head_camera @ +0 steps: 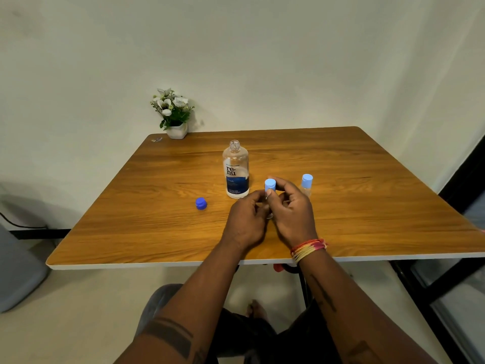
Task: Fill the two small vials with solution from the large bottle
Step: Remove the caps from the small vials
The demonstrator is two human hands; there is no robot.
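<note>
You had both hands together near the middle of the wooden table [341, 206]. Your left hand [245, 219] was wrapped around the clear body of one small vial [269, 203], and your right hand [292, 214] pinched that vial's light blue cap [270, 184] between thumb and fingertips; most of the vial's body was hidden between your hands.

The large bottle [235, 170] stood upright just beyond your left hand, its neck open and uncapped, close enough to crowd that side. Its dark blue cap [201, 203] lay on the table to the left, apart from the bottle and from your hands. The second small vial [306, 183], light blue cap on, stood upright just behind your right hand, partly hidden by your knuckles.

A potted white flower arrangement [173, 111] sat at the far left corner, with a small object I could not identify [157, 139] beside it, well apart from the work.

The near edge ran under your wrists, where you wore thread bands [309, 248] on the right. The table was open to the right of the second vial and across the whole near left.

The top was warm wood grain with a pale edge, set against a plain white wall above a pale floor.
</note>
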